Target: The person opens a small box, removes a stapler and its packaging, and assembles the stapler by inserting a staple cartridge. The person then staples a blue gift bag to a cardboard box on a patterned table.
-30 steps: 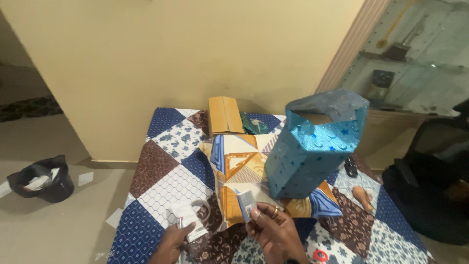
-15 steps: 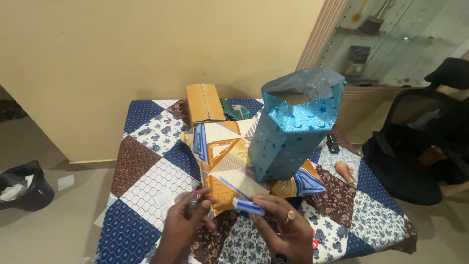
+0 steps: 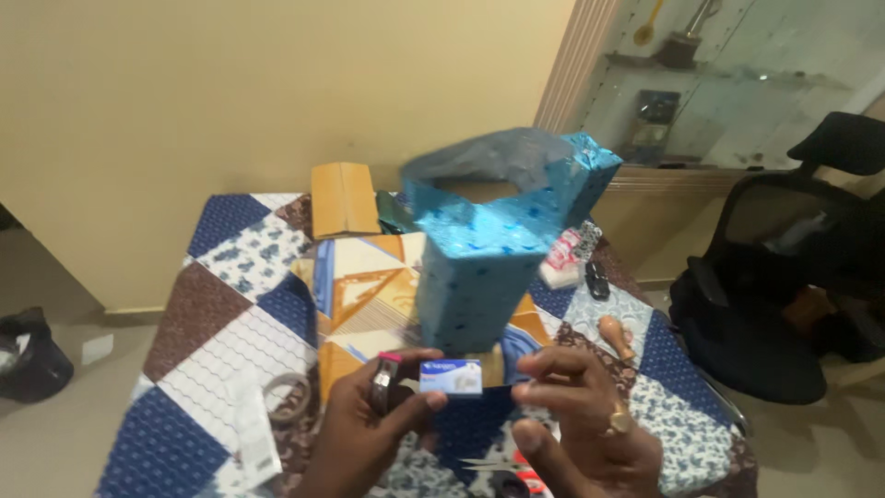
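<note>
Left hand (image 3: 369, 429) pinches a small blue-and-white box (image 3: 451, 376) just below the tall blue-wrapped box (image 3: 484, 254); right hand (image 3: 581, 420) open, touching nothing.

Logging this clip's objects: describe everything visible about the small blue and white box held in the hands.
The small box is flat and rectangular, apparently cardboard, with a blue band along the top and a white lower face bearing tiny print. It lies level, long side horizontal, in front of the tall blue wrapped box. The left hand pinches its left end; the right hand has fingertips near its right end, contact unclear.
</note>
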